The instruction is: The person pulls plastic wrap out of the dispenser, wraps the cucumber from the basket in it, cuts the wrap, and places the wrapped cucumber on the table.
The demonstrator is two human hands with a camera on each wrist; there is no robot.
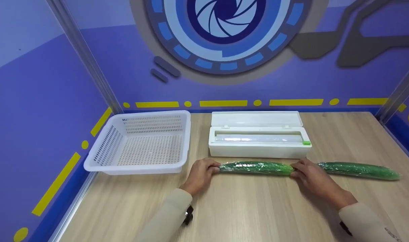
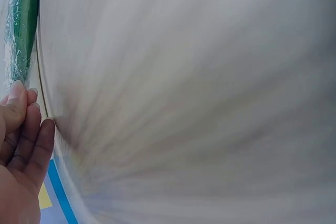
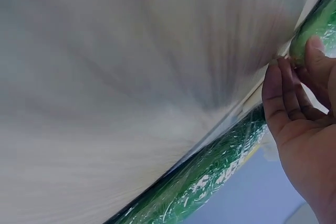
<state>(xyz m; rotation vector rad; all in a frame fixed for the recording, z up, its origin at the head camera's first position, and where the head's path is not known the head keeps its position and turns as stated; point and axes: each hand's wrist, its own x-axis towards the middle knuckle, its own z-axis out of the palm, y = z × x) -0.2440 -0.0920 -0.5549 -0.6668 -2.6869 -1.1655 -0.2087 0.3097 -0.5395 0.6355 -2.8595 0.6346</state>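
Note:
A long green cucumber [image 1: 255, 167] in clear plastic wrap lies on the table before the white film box. My left hand [image 1: 201, 173] pinches the wrap at its left end between thumb and fingers; the left wrist view shows the thumb on the film at the tip of the cucumber [image 2: 23, 30]. At the other end, my right hand [image 1: 313, 178] pinches the wrap with thumb and fingertips. A second wrapped cucumber [image 1: 361, 170] lies just right of the right hand, and the right wrist view shows this cucumber [image 3: 199, 182] below the palm.
Behind the cucumber stands the white cling film box [image 1: 258, 150], lid raised, with a film roll inside and a green slider at its right. A white perforated basket [image 1: 137, 169] is at the left. Printed panels [image 1: 224, 90] enclose the wooden table [image 1: 255, 208].

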